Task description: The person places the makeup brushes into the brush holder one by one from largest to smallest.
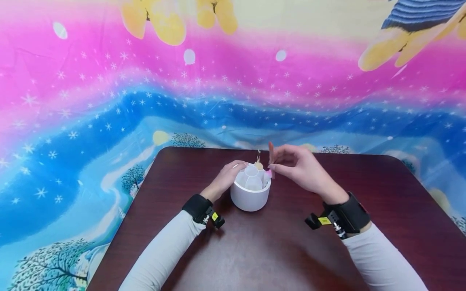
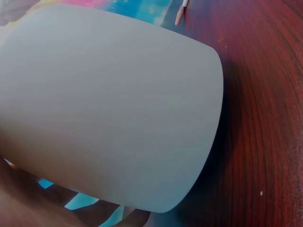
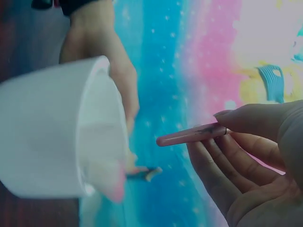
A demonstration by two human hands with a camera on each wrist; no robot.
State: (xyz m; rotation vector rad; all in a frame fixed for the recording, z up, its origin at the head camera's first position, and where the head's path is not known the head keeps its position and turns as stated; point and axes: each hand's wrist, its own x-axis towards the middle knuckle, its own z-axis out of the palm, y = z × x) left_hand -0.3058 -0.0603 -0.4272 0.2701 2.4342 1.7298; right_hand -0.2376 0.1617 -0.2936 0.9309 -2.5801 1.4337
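Note:
A white round holder [image 1: 250, 197] with clear compartments stands on the table. My left hand [image 1: 227, 178] grips it from the left, fingers at the rim. Its smooth white wall [image 2: 113, 109] fills most of the left wrist view. To the right of the rim, my right hand [image 1: 303, 167] pinches a slim pink stick [image 1: 271, 153] between thumb and fingers, upright in the head view. The right wrist view shows the stick [image 3: 189, 135] with a rounded end and dark markings. A blurred pink tip [image 3: 115, 187] sticks out of the holder's mouth.
A beige round piece [image 1: 259, 165] and a dark, twisted thin piece [image 1: 259, 154] rise at the holder's back rim. A dark red wooden table [image 1: 251, 250] lies under it. Behind hangs a colourful printed cloth [image 1: 233, 81]. A pink-brown stick tip [image 2: 179, 17] shows in the left wrist view.

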